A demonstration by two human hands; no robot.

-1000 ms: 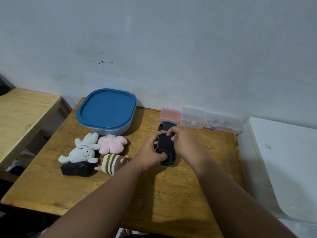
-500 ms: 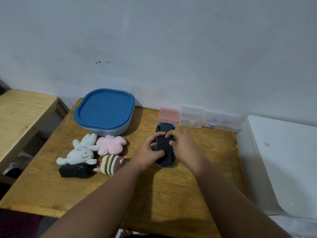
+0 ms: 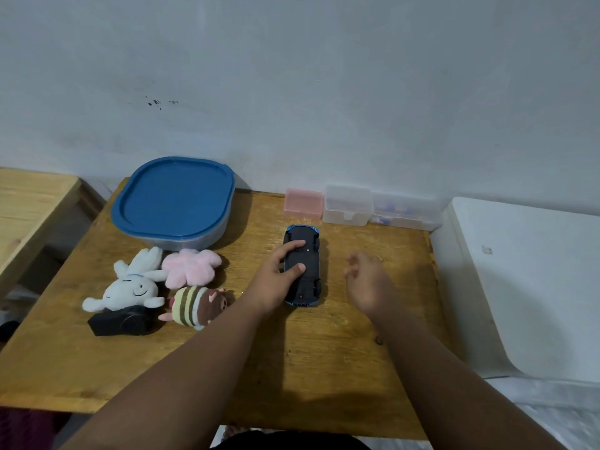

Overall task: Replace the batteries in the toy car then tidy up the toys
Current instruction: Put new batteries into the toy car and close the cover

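toy car upside down, mid-table

toy car [image 3: 303,266] belly-up on the wooden table [image 3: 324,352], dark underside showing, blue body edge at both ends. left hand [image 3: 276,280] pressing it down, a finger and the thumb on the underside. right hand [image 3: 368,282] just right of it, off the car, fingers loosely curled, grasping nothing. behind, by the wall: pink box [image 3: 303,203], two clear boxes [image 3: 348,205]. to the left: blue-lidded container [image 3: 173,198], white bunny plush [image 3: 130,285], pink plush [image 3: 191,266], striped plush [image 3: 194,306], black block [image 3: 120,323].

Head camera looks forward-down, close over table [image 3: 324,368].
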